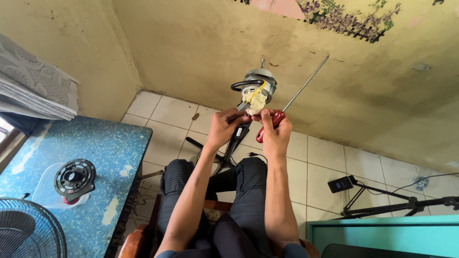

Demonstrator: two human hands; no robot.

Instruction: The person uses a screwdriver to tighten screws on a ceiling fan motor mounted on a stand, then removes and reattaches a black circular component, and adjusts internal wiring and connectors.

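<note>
Gripping a fan motor [256,89] from below, the left hand [224,127] pinches its cream-coloured lower housing with fingertips, so the motor sits just above and slightly right of that hand, raised over the lap. The right hand [275,131] is clenched around the red handle of a screwdriver [287,106], its long shaft slanting up to the right beside the motor. A black round fan part [74,178] lies on the blue table [110,148], well apart.
</note>
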